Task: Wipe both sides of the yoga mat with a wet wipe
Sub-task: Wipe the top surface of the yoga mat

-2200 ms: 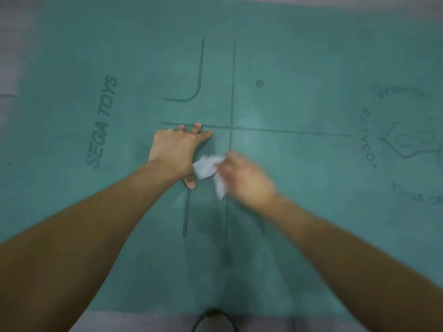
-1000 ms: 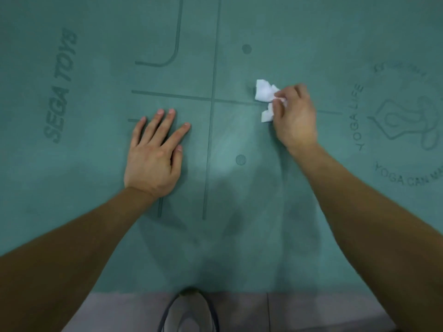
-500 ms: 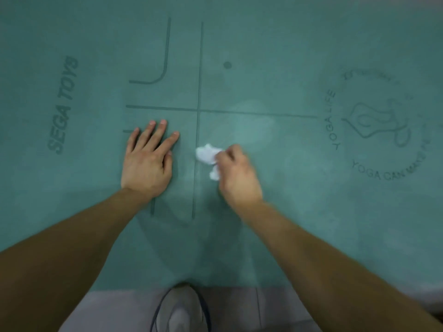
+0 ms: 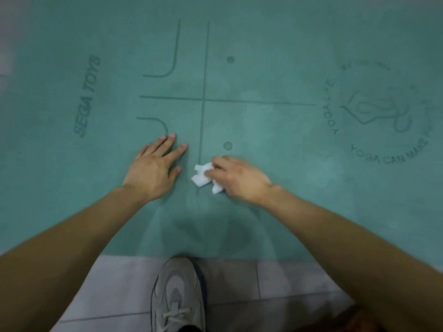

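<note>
Head view, centre of frame: crumpled white wet wipe (image 4: 203,176) pinched under curled fingers of right hand (image 4: 236,179), pressed flat on teal yoga mat (image 4: 263,56), poking out left of the fingertips toward left hand (image 4: 153,167). Left hand just beside, fingers straight and spread, bracing the matte, printed surface. Unwiped mat mostly toward upper and right frame; right hand nearer. Grey sneaker (image 4: 177,295) on tiled floor (image 4: 275,281), lower frame.

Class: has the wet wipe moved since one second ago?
Yes. The wet wipe came from beyond the cross line to below the printed dot, near the centre line.
</note>
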A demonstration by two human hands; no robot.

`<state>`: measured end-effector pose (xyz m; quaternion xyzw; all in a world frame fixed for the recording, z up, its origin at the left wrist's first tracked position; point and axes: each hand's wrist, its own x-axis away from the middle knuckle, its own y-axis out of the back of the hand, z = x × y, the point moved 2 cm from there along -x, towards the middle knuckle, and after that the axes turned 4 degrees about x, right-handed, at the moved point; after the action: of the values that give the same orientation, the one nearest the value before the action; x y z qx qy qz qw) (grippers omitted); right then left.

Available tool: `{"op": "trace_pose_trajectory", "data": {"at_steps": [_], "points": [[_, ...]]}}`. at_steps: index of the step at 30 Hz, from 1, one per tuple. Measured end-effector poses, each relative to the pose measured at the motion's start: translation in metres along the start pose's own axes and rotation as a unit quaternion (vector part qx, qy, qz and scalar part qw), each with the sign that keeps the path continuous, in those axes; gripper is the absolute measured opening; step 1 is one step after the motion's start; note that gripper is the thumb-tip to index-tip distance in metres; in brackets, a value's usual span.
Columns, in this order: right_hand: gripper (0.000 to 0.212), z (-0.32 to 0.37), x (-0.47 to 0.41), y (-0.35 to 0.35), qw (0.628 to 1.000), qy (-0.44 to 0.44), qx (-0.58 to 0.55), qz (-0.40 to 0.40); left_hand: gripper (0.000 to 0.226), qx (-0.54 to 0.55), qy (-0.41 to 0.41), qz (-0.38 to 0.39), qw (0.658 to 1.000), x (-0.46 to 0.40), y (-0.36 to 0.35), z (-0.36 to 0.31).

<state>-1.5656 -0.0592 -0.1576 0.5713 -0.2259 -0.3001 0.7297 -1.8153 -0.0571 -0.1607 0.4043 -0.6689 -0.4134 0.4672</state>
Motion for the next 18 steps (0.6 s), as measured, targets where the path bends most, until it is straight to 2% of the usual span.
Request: {"op": "trace_pose_trajectory", "data": {"at_steps": [1,2,3,4,5,6,8,9,10,11,12,14,15,16,17,18], "points": [[0.024,-0.031,0.007,0.010,0.996,-0.074,-0.002,-0.044,0.066,-0.007,-0.004,0.011,1.000,-0.001,0.002,0.001],[0.024,-0.063,0.016,0.021,0.972,-0.209,-0.006,-0.108,0.067,-0.013,-0.007,0.016,1.000,-0.002,0.003,0.001],[0.024,-0.084,0.028,0.031,0.922,-0.351,-0.024,-0.165,0.067,-0.015,-0.007,0.017,1.000,-0.002,0.004,0.000],[0.024,-0.086,0.038,0.031,0.877,-0.442,-0.044,-0.184,0.068,-0.015,-0.005,0.018,1.000,-0.002,0.005,-0.001],[0.024,-0.067,0.039,0.025,0.864,-0.465,-0.055,-0.183,0.068,-0.014,-0.006,0.018,1.000,-0.002,0.005,-0.003],[0.024,-0.034,0.031,0.016,0.894,-0.410,-0.071,-0.169,0.067,-0.012,-0.005,0.016,1.000,0.000,0.004,-0.003],[0.027,0.035,0.024,-0.008,0.980,-0.163,-0.096,-0.065,0.068,-0.006,0.003,0.015,1.000,0.001,0.005,-0.004],[0.027,0.046,0.028,-0.012,0.995,-0.059,-0.075,-0.023,0.069,-0.006,0.004,0.020,1.000,0.000,0.005,-0.005],[0.027,0.034,0.030,-0.008,0.998,-0.026,-0.047,-0.016,0.070,-0.009,0.004,0.030,0.999,-0.001,0.006,-0.005],[0.025,0.009,0.033,-0.002,0.995,-0.078,-0.027,-0.049,0.072,-0.014,0.004,0.043,0.999,-0.001,0.006,-0.005],[0.024,-0.021,0.038,0.007,0.976,-0.196,-0.022,-0.097,0.075,-0.017,0.003,0.055,0.998,0.000,0.006,-0.006],[0.024,-0.053,0.051,0.023,0.878,-0.438,-0.048,-0.188,0.080,-0.021,0.007,0.073,0.997,0.007,0.008,-0.007],[0.024,-0.044,0.053,0.020,0.845,-0.495,-0.064,-0.191,0.081,-0.019,0.007,0.075,0.997,0.012,0.009,-0.008],[0.024,-0.022,0.047,0.013,0.851,-0.488,-0.079,-0.180,0.083,-0.016,0.008,0.073,0.997,0.017,0.011,-0.010],[0.024,0.010,0.037,0.002,0.889,-0.424,-0.095,-0.143,0.083,-0.011,0.011,0.073,0.997,0.023,0.012,-0.012],[0.024,0.045,0.031,-0.008,0.938,-0.314,-0.106,-0.100,0.084,-0.004,0.014,0.075,0.997,0.030,0.014,-0.014]]}}
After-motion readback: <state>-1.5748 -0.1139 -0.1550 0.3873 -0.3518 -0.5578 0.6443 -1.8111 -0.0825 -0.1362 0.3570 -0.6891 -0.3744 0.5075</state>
